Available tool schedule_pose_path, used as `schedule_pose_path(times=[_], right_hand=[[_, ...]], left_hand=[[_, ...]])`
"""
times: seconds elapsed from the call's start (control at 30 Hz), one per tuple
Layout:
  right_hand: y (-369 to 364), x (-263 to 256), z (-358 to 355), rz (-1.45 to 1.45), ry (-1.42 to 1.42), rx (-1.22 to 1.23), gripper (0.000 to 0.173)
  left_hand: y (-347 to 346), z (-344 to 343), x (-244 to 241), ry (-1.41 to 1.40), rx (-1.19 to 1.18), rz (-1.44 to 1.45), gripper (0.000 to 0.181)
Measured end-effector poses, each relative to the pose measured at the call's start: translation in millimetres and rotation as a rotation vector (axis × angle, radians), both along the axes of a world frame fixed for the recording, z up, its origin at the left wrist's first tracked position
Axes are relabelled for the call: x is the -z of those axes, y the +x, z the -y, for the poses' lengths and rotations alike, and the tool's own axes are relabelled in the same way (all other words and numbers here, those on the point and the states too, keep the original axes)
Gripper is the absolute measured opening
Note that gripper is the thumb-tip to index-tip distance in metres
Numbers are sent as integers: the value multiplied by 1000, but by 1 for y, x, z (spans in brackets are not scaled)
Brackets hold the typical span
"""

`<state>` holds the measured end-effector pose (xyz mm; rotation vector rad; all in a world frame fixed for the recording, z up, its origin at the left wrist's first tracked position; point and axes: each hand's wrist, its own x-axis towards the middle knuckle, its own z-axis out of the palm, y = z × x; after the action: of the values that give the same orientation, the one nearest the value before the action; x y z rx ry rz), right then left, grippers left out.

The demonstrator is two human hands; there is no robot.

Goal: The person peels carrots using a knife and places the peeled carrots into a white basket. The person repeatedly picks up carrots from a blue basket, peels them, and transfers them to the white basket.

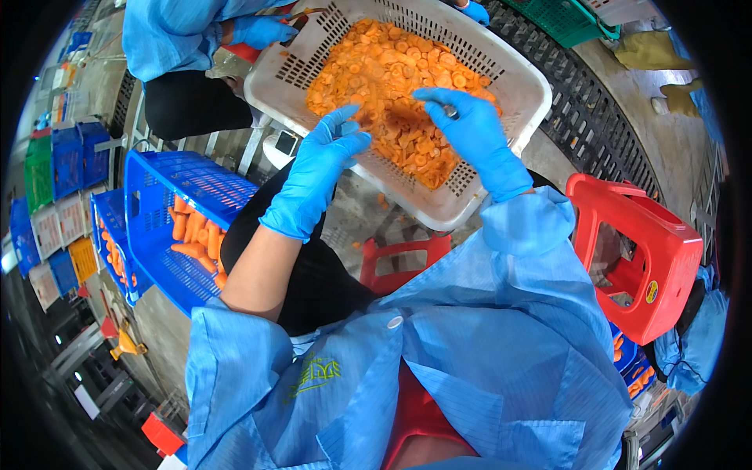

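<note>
A white perforated plastic crate stands before me. In it lies a heap of cut carrot pieces and peelings. My left hand, in a blue glove, hovers over the crate's near left side. Its fingers are bent and apart, and I see nothing between them. My right hand, also gloved in blue, is over the right part of the heap. Its fingers are closed around a small metal tool, mostly hidden by the glove, so its kind is unclear.
At left, tilted blue plastic baskets hold whole carrots. Across the crate is a co-worker's gloved hand with a dark-ended tool. A red plastic stool stands at right. Black slotted mat runs behind the crate; stacked crates stand far left.
</note>
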<state>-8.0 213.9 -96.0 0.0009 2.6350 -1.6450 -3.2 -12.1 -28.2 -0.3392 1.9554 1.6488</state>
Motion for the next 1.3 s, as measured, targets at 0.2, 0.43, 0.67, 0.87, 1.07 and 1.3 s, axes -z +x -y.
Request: schedule_pose_path(times=[0.2, 0.43, 0.67, 0.87, 1.07, 1.3], right_hand=[[-23, 5, -24, 88, 77, -26, 21], [-33, 3, -37, 130, 395, -36, 24], [-26, -7, -36, 132, 482, -97, 22], [-8, 4, -51, 162, 489, -121, 31], [-3, 4, -52, 151, 474, -84, 34], [-14, 11, -69, 127, 457, 95, 28]], left_hand=[[-43, 7, 14, -179, 312, 48, 38], [-102, -64, 133, -773, 1096, -280, 30], [-57, -94, 342, -775, 1102, -536, 28], [-46, -121, 350, -1149, 1321, -754, 24], [-53, -121, 337, -1130, 1317, -655, 25], [-92, -94, 249, -507, 674, 105, 32]])
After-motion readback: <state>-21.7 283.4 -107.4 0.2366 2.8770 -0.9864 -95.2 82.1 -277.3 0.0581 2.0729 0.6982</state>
